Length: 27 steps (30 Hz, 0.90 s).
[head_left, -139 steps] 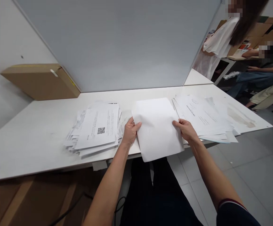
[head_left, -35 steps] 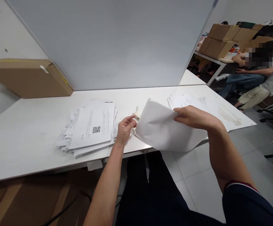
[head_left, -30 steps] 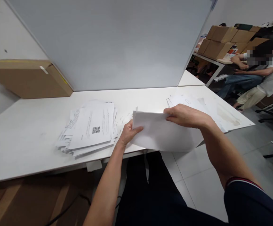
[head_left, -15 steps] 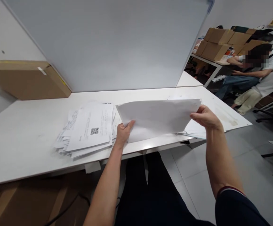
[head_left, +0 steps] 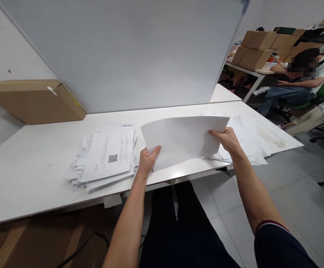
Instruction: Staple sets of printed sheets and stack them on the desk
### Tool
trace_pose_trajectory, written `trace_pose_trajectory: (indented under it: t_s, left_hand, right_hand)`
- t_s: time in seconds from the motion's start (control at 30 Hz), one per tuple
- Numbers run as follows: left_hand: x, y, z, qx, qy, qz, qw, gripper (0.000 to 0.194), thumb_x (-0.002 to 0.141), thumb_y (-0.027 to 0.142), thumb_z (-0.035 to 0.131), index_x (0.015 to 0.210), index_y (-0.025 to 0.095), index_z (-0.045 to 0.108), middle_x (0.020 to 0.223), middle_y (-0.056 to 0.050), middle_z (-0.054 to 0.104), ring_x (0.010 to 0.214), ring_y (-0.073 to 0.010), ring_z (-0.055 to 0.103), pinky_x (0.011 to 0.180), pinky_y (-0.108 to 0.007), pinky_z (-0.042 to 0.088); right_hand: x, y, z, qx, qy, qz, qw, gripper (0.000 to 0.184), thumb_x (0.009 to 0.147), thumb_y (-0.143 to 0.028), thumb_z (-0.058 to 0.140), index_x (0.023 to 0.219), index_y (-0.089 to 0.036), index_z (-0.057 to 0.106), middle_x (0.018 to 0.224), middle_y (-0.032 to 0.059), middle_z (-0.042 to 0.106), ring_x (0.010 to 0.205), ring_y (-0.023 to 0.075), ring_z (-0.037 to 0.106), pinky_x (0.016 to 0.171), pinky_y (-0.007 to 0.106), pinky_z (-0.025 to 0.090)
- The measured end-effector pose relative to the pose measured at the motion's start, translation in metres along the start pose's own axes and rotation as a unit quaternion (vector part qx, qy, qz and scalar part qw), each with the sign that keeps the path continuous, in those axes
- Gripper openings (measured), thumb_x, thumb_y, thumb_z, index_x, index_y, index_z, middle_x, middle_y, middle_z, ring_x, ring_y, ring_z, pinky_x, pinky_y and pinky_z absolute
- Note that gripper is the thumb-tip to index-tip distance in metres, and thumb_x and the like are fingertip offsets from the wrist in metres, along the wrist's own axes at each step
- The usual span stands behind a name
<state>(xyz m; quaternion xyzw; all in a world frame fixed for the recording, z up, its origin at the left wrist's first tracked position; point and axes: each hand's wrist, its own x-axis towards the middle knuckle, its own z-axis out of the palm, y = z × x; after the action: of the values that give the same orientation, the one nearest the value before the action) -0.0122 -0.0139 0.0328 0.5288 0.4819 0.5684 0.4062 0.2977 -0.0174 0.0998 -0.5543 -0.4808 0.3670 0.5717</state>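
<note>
Holding blank white rectangular paper on edge, tilted, above white tabletop.
Pinches left end with bare left hand, right end with bare right hand; thumbs on near face, other fingers mostly hidden behind. Located between uneven stack of printed white sheets at left and loose spread of white papers at right. Cannot confirm contact with tabletop.

A short navy sleeve covers the right upper arm, its hem edged with a thin band of dark red and white; the forearms, left hand and right hand are bare, and the trousers look black, plain and narrow-legged
</note>
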Motion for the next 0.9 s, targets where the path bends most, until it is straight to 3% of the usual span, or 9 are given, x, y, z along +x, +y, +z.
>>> trace_pose_trajectory:
  t_s: [0.17,0.33,0.5,0.67,0.8,0.9]
  left_hand:
    - [0.001,-0.003,0.000,0.002,0.008,-0.003,1.000,0.041,0.070,0.045,0.069,0.090,0.009,0.071,0.096,-0.012,0.071,0.095,-0.0245,0.065,0.089,-0.036,0.049]
    - [0.001,-0.005,0.001,-0.005,0.001,-0.009,1.000,0.043,0.070,0.047,0.068,0.090,0.009,0.071,0.096,-0.012,0.072,0.094,-0.0245,0.065,0.086,-0.036,0.050]
    - [0.000,0.011,-0.001,-0.005,0.003,-0.002,1.000,0.039,0.070,0.046,0.069,0.089,0.012,0.072,0.094,-0.010,0.072,0.093,-0.0248,0.065,0.084,-0.036,0.050]
    - [0.004,0.024,-0.014,-0.029,0.001,0.034,0.999,0.032,0.065,0.043,0.073,0.083,0.016,0.073,0.089,-0.006,0.073,0.092,-0.0242,0.064,0.084,-0.038,0.051]
    - [0.003,0.007,-0.026,-0.017,-0.044,-0.060,0.997,0.036,0.058,0.043,0.078,0.082,0.015,0.073,0.085,-0.008,0.073,0.084,-0.0239,0.066,0.080,-0.038,0.052]
    - [0.001,-0.004,-0.029,-0.008,-0.033,-0.074,0.997,0.036,0.060,0.044,0.077,0.082,0.016,0.073,0.088,-0.008,0.073,0.086,-0.0238,0.066,0.083,-0.038,0.050]
  right_hand:
    - [0.003,0.004,-0.001,-0.009,-0.002,-0.002,1.000,0.032,0.055,-0.040,0.080,0.073,-0.014,0.072,0.079,0.0062,0.072,0.078,0.0269,0.066,0.068,0.037,0.053]
    - [0.004,0.017,-0.004,0.017,-0.022,0.004,1.000,0.033,0.056,-0.038,0.080,0.079,-0.015,0.073,0.085,0.0057,0.072,0.085,0.0275,0.066,0.074,0.039,0.053]
    - [0.001,0.015,-0.005,0.036,-0.016,-0.009,0.999,0.034,0.057,-0.038,0.080,0.082,-0.017,0.073,0.090,0.0058,0.072,0.089,0.0277,0.066,0.079,0.040,0.052]
    - [-0.005,0.015,-0.003,0.041,-0.008,-0.045,0.998,0.036,0.060,-0.044,0.077,0.085,-0.018,0.071,0.099,0.0068,0.071,0.100,0.0283,0.063,0.082,0.040,0.052]
    - [-0.013,0.026,0.005,0.031,-0.044,0.000,0.999,0.035,0.058,-0.040,0.078,0.085,-0.018,0.071,0.093,0.0059,0.072,0.093,0.0265,0.065,0.083,0.040,0.051]
    - [-0.016,0.028,0.007,0.044,-0.074,-0.002,0.996,0.036,0.058,-0.036,0.079,0.089,-0.019,0.071,0.095,0.0054,0.072,0.096,0.0262,0.064,0.086,0.041,0.050]
